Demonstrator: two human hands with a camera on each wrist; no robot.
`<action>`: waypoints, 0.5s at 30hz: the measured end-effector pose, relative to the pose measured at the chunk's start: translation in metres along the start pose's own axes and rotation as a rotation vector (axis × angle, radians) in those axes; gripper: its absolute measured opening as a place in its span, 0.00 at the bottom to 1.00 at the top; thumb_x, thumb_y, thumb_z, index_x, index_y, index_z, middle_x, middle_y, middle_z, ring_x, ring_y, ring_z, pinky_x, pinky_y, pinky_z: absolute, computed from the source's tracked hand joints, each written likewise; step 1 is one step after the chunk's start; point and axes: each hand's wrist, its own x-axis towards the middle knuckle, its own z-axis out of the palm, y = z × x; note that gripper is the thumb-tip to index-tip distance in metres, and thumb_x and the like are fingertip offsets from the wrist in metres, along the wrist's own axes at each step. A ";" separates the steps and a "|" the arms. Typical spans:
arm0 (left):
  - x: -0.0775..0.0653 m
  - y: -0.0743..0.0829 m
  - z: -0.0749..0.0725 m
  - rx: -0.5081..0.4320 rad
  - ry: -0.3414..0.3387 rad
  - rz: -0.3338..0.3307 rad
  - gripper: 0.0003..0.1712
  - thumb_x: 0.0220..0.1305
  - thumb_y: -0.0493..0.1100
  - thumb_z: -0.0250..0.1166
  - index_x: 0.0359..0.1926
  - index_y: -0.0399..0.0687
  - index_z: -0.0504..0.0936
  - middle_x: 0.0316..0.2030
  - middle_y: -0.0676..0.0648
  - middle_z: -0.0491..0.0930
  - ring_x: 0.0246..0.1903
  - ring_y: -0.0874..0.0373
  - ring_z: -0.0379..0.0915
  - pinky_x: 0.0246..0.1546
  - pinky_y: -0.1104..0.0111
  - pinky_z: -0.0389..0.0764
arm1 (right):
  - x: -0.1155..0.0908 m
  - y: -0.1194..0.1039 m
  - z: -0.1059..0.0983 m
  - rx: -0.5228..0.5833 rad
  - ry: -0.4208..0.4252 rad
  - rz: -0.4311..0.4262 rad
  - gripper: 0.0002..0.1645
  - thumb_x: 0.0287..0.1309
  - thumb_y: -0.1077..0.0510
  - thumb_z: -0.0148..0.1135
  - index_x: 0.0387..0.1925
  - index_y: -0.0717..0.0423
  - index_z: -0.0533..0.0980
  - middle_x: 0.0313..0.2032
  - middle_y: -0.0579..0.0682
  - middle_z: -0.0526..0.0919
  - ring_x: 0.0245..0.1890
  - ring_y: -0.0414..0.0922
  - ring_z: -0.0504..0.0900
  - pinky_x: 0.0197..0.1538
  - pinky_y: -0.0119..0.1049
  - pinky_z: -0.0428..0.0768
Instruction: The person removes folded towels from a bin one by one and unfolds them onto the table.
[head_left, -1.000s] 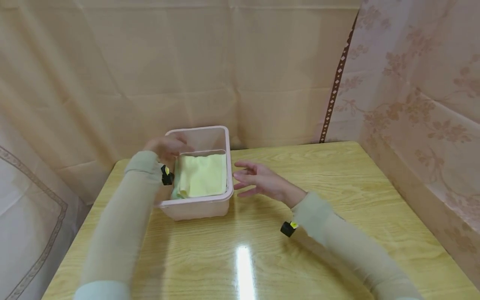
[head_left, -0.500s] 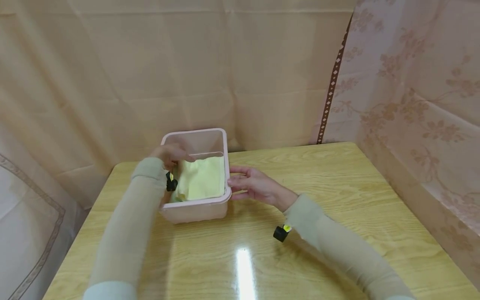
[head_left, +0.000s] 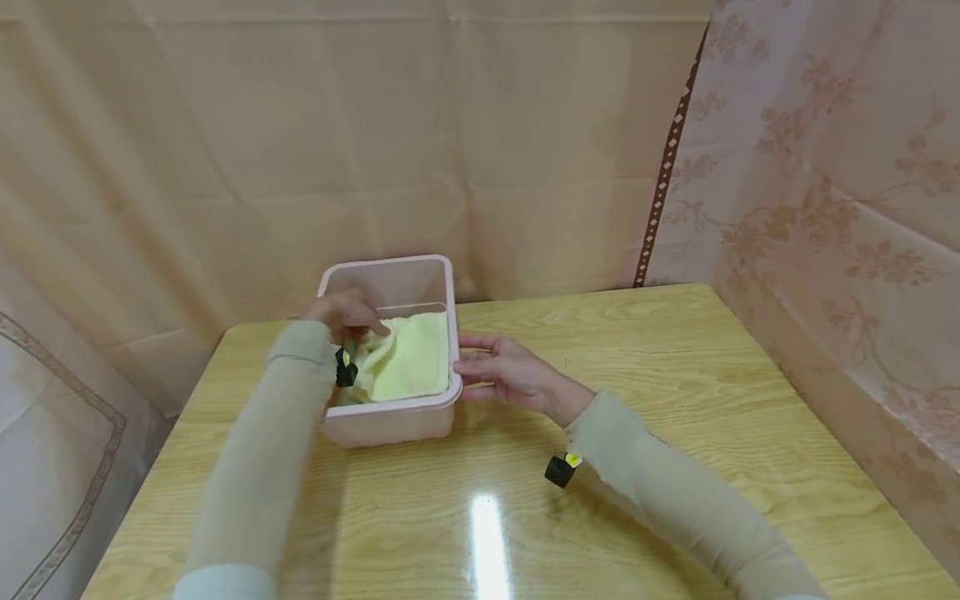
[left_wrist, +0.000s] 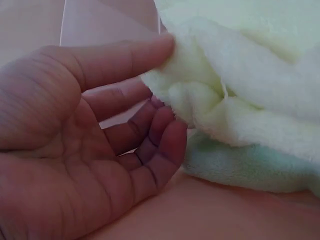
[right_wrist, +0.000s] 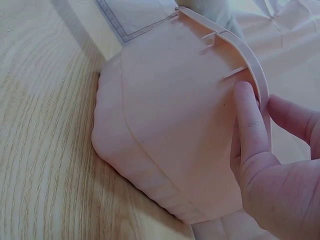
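Note:
A pale pink plastic bin [head_left: 390, 429] stands on the table with a folded pale yellow towel [head_left: 412, 358] inside. My left hand [head_left: 347, 312] reaches over the bin's left side. In the left wrist view, its thumb and index finger pinch the fluffy yellow towel's edge, which is bunched and raised a little. Beneath it lies a light green towel [left_wrist: 255, 167], mostly covered. My right hand [head_left: 517, 377] holds the bin's right rim; in the right wrist view the thumb lies at the rim [right_wrist: 257, 75] and the other visible fingers touch the outer wall.
The bin stands toward the back left of the wood-grain table [head_left: 615, 350]. A beige curtain [head_left: 525, 150] hangs behind the table, and a floral-patterned cloth [head_left: 847, 200] hangs at the right. Small black wrist cameras [head_left: 559, 471] hang under both cuffs.
My left hand has gone down into the bin, and its fingers have gathered the yellow towel's left edge. My right hand has moved left from beside the bin onto its rim.

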 end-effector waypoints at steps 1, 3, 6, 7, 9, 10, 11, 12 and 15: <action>0.000 0.000 0.000 -0.003 -0.006 -0.004 0.23 0.64 0.35 0.68 0.16 0.49 0.67 0.14 0.56 0.62 0.16 0.66 0.60 0.24 0.75 0.67 | 0.000 0.000 0.000 0.003 0.003 0.000 0.35 0.70 0.71 0.54 0.75 0.66 0.57 0.68 0.72 0.66 0.47 0.49 0.85 0.48 0.42 0.85; 0.001 0.001 0.001 -0.032 -0.010 -0.022 0.20 0.66 0.37 0.67 0.19 0.47 0.69 0.16 0.55 0.63 0.18 0.65 0.62 0.26 0.74 0.69 | 0.000 0.001 0.001 0.009 0.008 -0.001 0.34 0.70 0.71 0.54 0.74 0.65 0.58 0.69 0.73 0.63 0.45 0.48 0.85 0.48 0.42 0.85; 0.001 0.001 0.001 -0.014 -0.031 -0.013 0.12 0.70 0.42 0.63 0.38 0.36 0.74 0.31 0.48 0.71 0.30 0.59 0.71 0.37 0.69 0.77 | 0.001 0.001 0.001 0.018 0.022 0.001 0.33 0.70 0.71 0.55 0.73 0.64 0.60 0.70 0.72 0.63 0.44 0.47 0.85 0.48 0.42 0.85; 0.001 0.001 0.001 -0.005 -0.043 -0.005 0.15 0.71 0.44 0.62 0.44 0.34 0.73 0.36 0.46 0.72 0.34 0.58 0.72 0.40 0.66 0.78 | 0.001 0.001 0.001 0.021 0.028 0.003 0.33 0.70 0.71 0.55 0.73 0.64 0.60 0.70 0.72 0.63 0.43 0.47 0.85 0.48 0.42 0.85; 0.002 0.002 0.001 0.012 -0.060 0.008 0.20 0.71 0.47 0.63 0.48 0.33 0.73 0.41 0.45 0.72 0.38 0.56 0.72 0.44 0.64 0.79 | 0.000 0.001 0.002 0.022 0.036 0.005 0.33 0.69 0.71 0.55 0.72 0.64 0.60 0.69 0.71 0.64 0.43 0.47 0.84 0.47 0.42 0.85; 0.003 0.002 0.001 0.015 -0.067 0.015 0.19 0.70 0.47 0.65 0.46 0.34 0.74 0.41 0.46 0.72 0.38 0.57 0.72 0.43 0.64 0.79 | 0.000 0.001 0.002 0.021 0.040 0.007 0.33 0.69 0.71 0.56 0.72 0.63 0.60 0.69 0.70 0.66 0.42 0.47 0.84 0.47 0.42 0.85; 0.003 0.002 0.001 0.020 -0.074 0.019 0.18 0.69 0.47 0.67 0.42 0.35 0.74 0.37 0.47 0.73 0.35 0.58 0.72 0.40 0.66 0.79 | 0.000 0.001 0.002 0.018 0.044 0.007 0.33 0.69 0.71 0.56 0.72 0.63 0.61 0.68 0.70 0.67 0.42 0.47 0.84 0.47 0.41 0.86; 0.005 0.001 0.001 0.029 -0.079 0.023 0.16 0.67 0.45 0.69 0.34 0.38 0.74 0.31 0.50 0.73 0.29 0.60 0.71 0.36 0.69 0.77 | 0.000 0.001 0.002 0.017 0.048 0.008 0.33 0.69 0.71 0.56 0.72 0.63 0.61 0.67 0.69 0.68 0.42 0.47 0.84 0.46 0.41 0.86; 0.008 0.000 0.000 0.064 -0.079 0.050 0.19 0.61 0.38 0.72 0.22 0.46 0.70 0.19 0.56 0.70 0.20 0.66 0.67 0.26 0.75 0.72 | 0.000 0.002 0.002 0.017 0.053 0.010 0.32 0.69 0.70 0.57 0.72 0.62 0.61 0.66 0.68 0.70 0.42 0.47 0.84 0.45 0.41 0.86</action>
